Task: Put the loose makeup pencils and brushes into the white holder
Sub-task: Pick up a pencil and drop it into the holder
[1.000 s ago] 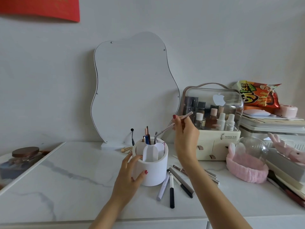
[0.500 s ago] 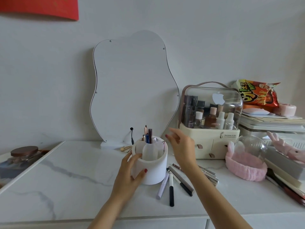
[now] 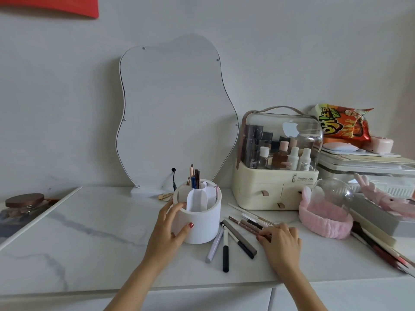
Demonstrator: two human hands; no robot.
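The white holder [image 3: 202, 227] stands on the marble top with several pencils [image 3: 196, 178] upright in its back compartment. My left hand [image 3: 166, 230] wraps around its left side and steadies it. To the right of the holder lie loose pieces: a lilac pencil [image 3: 214, 246], a black-and-white pen [image 3: 225, 252], a grey-brown pencil [image 3: 239, 236] and a small pile of brown pencils [image 3: 242, 224]. My right hand [image 3: 280, 241] is low on the table at that pile, thumb and fingertips pinched on the end of a brown pencil that still lies flat.
A wavy mirror [image 3: 175, 113] leans on the wall behind the holder. A cream cosmetics case [image 3: 278, 162] stands to the right, with a pink headband [image 3: 323, 221] and glass dome [image 3: 332, 194] beside it. More brushes [image 3: 377, 250] lie far right. A jar [image 3: 24, 203] sits far left.
My right hand dropped a pencil into the holder, let go, then came down right to the loose pile on the table. My left hand stayed on the holder.
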